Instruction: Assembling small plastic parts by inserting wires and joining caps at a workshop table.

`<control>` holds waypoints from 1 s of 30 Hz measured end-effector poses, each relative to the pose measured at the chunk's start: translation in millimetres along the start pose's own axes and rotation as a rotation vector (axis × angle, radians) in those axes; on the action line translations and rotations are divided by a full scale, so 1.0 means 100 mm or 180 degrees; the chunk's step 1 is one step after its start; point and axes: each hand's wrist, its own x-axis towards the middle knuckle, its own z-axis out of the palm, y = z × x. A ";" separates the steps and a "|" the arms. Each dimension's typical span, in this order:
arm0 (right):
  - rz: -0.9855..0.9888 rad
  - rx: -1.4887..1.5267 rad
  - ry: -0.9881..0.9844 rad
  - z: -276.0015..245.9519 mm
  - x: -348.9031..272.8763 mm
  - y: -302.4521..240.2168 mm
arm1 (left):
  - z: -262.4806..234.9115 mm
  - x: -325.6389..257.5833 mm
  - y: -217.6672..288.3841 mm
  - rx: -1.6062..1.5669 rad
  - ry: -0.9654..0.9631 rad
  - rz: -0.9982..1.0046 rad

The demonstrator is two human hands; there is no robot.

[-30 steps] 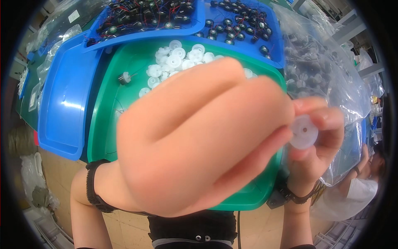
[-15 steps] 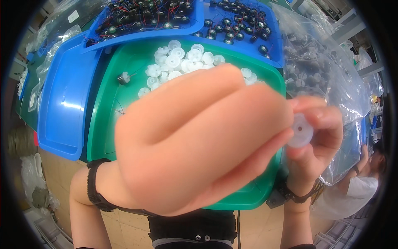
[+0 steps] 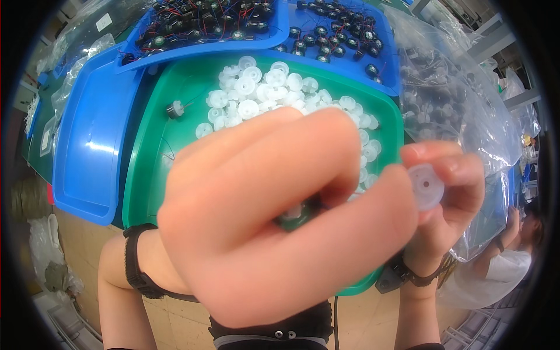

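Observation:
My right hand (image 3: 449,192) pinches a translucent white plastic wheel (image 3: 427,185) between thumb and fingers, its small centre hole showing. Large in front is my left hand (image 3: 274,216), back of the hand toward me and fingers curled, the index finger reaching to the wheel's left edge. Through the gap in its curl shows part of a dark and green thing (image 3: 294,217), mostly hidden. Beneath both hands lies a green tray (image 3: 154,125) with a heap of similar white wheels (image 3: 248,108). A small motor (image 3: 175,109) with a white piece on it rests at the tray's left.
A blue tray (image 3: 96,134) stands at the left. Two more at the back, one a blue tray (image 3: 204,57) in front, hold many wired black motors (image 3: 321,44). A clear plastic bag (image 3: 461,111) of parts lies right. Beyond it sits another person (image 3: 501,274).
My left hand has come lower and its fingers have parted, baring more white wheels and the dark thing in its curl. The wheel in my right hand has shifted slightly right.

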 end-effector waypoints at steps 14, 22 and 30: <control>0.0133 0.0034 0.0009 -0.01 -0.01 -0.04 | -0.07 0.00 -0.13 -0.0431 -0.0637 -0.0136; 0.0063 -0.0234 -0.0178 0.00 0.02 -0.07 | -0.07 0.04 0.01 -0.0649 -0.0745 -0.0727; 0.0088 -0.0494 -0.0046 0.00 0.03 -0.09 | -0.10 0.06 -0.02 -0.1150 -0.0922 -0.1588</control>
